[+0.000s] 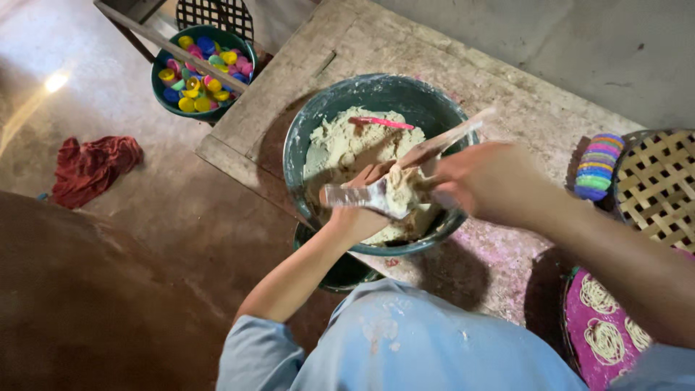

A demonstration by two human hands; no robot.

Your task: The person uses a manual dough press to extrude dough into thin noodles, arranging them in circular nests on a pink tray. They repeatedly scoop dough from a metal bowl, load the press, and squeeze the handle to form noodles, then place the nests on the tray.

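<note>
Over the green bowl point(376, 94) on the counter point(499, 108), my left hand point(362, 210) grips a clear dough-filled tube point(376, 195); my right hand point(485, 177), at 3 o'clock, clasps a blurred pale stick point(449, 139). Its fingertips are hidden.

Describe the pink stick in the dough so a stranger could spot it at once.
Find the big dark green bowl on the worn wooden table. On the pale crumbly dough at its far side lies a thin pink stick, the only bright thing in the bowl.
</note>
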